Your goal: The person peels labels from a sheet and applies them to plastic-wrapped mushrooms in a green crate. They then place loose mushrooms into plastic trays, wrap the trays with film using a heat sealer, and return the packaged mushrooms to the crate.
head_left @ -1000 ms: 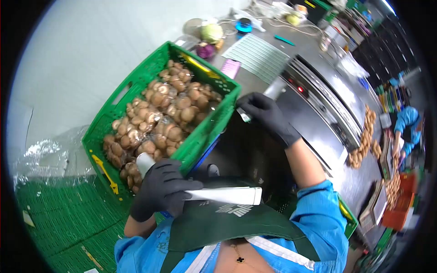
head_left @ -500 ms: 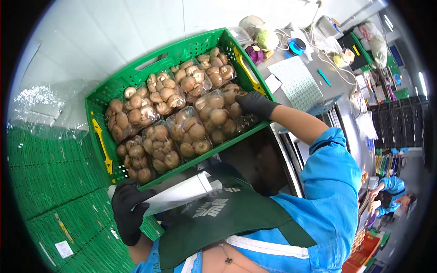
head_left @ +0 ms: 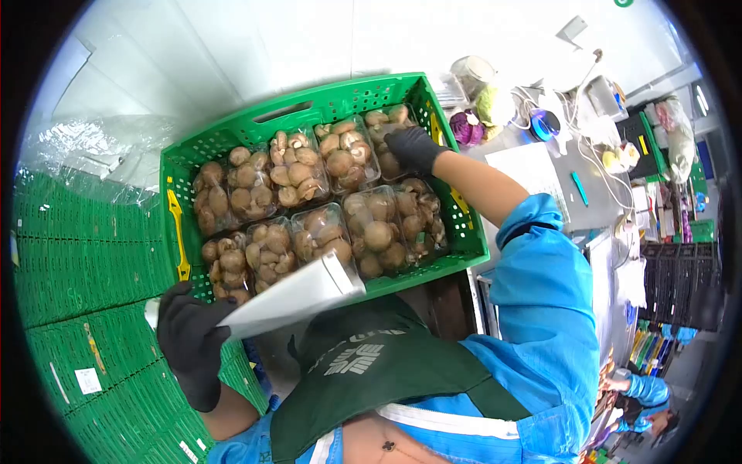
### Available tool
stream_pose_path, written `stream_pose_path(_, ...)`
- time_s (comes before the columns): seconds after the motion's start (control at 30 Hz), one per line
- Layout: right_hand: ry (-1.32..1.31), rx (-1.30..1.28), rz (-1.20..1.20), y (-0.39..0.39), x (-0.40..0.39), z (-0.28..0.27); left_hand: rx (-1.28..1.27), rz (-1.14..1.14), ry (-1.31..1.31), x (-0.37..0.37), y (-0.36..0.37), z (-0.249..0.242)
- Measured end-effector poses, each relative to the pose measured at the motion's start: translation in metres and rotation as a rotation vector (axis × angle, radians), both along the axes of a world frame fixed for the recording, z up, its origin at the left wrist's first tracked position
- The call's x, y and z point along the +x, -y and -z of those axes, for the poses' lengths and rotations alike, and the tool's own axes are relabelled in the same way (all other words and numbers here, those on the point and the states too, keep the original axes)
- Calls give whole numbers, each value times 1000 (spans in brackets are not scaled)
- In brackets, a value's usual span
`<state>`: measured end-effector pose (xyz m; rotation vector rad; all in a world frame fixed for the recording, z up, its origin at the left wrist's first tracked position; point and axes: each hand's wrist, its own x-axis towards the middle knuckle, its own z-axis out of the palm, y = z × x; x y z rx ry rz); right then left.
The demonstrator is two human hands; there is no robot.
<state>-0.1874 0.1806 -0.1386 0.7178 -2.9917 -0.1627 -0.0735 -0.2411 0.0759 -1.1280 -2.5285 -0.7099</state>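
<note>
The green crate (head_left: 255, 127) takes up most of the view, packed with wrapped mushroom trays (head_left: 379, 232). For labelling like this I'd press flat on the film and work row by row so none get skipped. Right hand (head_left: 410, 147), gloved, is stretched to the crate's far right corner, fingers curled down on a tray (head_left: 390, 127) there. Left hand (head_left: 189, 344) hangs just below the crate's near edge, gripping a white label strip (head_left: 297, 298).
</note>
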Motion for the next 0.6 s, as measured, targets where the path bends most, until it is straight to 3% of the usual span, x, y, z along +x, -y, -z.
stream_pose_path(0.13, 154, 182, -117, -28, -15, -22, -86, -127, -146, -10, -3, -9)
stream_pose_path(0.2, 129, 37, 247, -26, -17, -41, -98, -159, -190, -10, -4, -10)
stream_pose_path(0.23, 124, 37, 247, -12, -8, -61, -107, -189, -236, -10, -5, -11)
stream_pose_path(0.3, 261, -729, 374, 38, 38, -113, -120, -189, -343, -10, -6, -10)
stream_pose_path(0.43, 1385, -2187, 132, 116, 106, -147, -118, -56, -573, 2, -15, 6)
stream_pose_path(0.5, 975, -1932, 364, 131, 122, -155, -166, 6, -537, 10, -14, 12)
stream_pose_path(0.53, 721, -1867, 245, 138, 121, -148, -226, 113, -515, 8, -14, 19)
stream_pose_path(0.57, 629, -1873, 288, 142, 123, -153, -284, 223, -493, 6, -13, 26)
stream_pose_path(0.6, 475, -1877, 252, 145, 123, -150, -127, 66, -356, 4, -11, 31)
